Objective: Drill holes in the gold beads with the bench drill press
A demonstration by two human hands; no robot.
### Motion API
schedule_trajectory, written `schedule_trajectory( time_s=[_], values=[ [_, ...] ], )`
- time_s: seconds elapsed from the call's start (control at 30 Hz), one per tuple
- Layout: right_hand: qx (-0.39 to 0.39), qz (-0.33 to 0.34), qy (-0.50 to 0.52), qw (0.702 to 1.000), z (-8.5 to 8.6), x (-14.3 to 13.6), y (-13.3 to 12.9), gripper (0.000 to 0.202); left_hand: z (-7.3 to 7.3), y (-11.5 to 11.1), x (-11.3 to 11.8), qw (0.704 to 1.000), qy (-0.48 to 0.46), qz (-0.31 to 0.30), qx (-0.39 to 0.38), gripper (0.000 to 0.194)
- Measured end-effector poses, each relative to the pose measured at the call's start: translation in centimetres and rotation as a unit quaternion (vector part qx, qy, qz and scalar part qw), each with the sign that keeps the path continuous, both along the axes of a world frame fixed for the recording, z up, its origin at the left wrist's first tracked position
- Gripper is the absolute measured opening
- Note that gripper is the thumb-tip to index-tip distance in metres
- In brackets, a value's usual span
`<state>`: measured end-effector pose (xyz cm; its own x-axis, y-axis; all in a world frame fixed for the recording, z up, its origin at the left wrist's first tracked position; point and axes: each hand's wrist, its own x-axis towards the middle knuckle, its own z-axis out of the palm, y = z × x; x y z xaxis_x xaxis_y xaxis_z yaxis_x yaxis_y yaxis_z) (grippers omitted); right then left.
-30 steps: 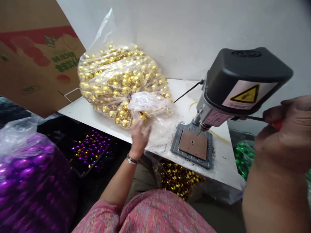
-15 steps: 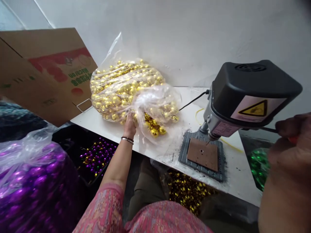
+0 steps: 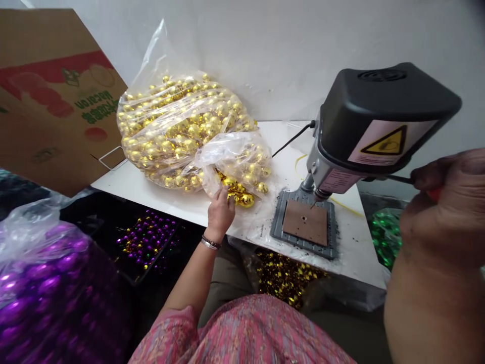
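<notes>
A clear plastic bag of gold beads point(image 3: 178, 126) lies on the white table point(image 3: 151, 194), its mouth open toward me. My left hand point(image 3: 221, 212) is at that opening, fingers among the loose gold beads point(image 3: 242, 194) spilling out; whether it grips one is hidden. A small bench drill point(image 3: 379, 121) with a black head stands at the right, its bit above a brown block point(image 3: 305, 222) on the grey base. My right hand point(image 3: 447, 207) is closed around the drill's lever, whose red knob shows between the fingers.
A cardboard box point(image 3: 49, 96) leans at the back left. A bag of purple beads point(image 3: 45, 288) fills the near left. A dark tray of purple and gold beads point(image 3: 146, 237) sits under the table, with gold beads point(image 3: 284, 275) below the drill and green beads point(image 3: 384, 237) at the right.
My left hand moved from the bag's side to its open mouth, and more loose gold beads now lie outside. The right hand stayed on the lever.
</notes>
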<state>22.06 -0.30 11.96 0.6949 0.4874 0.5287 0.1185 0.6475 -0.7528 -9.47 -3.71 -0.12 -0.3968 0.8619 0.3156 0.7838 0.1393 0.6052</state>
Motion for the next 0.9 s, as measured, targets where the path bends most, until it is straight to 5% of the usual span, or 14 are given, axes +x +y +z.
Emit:
schedule_trajectory(
  time_s=[0.17, 0.37, 0.53, 0.67, 0.9],
  values=[
    [0.097, 0.067, -0.139, 0.983, -0.5, 0.3, -0.3, 0.027, -1.5, 0.0, 0.4, 0.979, 0.059, -0.024, -0.195, 0.057],
    [0.09, 0.055, -0.171, 0.98, -0.8, 0.8, -0.1, 0.036, -4.0, 0.5, 0.4, 0.984, -0.079, -0.068, -0.142, 0.076],
    [0.075, 0.036, -0.185, 0.979, -1.4, 1.2, 0.2, 0.043, -3.8, 2.1, 0.3, 0.946, -0.269, -0.073, -0.164, 0.07],
    [0.084, 0.037, -0.176, 0.98, -1.0, 0.8, -0.1, 0.045, -3.1, 2.4, 1.1, 0.967, -0.131, -0.099, -0.193, 0.063],
    [0.077, 0.053, -0.195, 0.976, -0.7, 0.6, -0.6, 0.041, -3.1, 0.4, 3.6, 0.979, 0.103, -0.058, -0.169, 0.063]
  ],
)
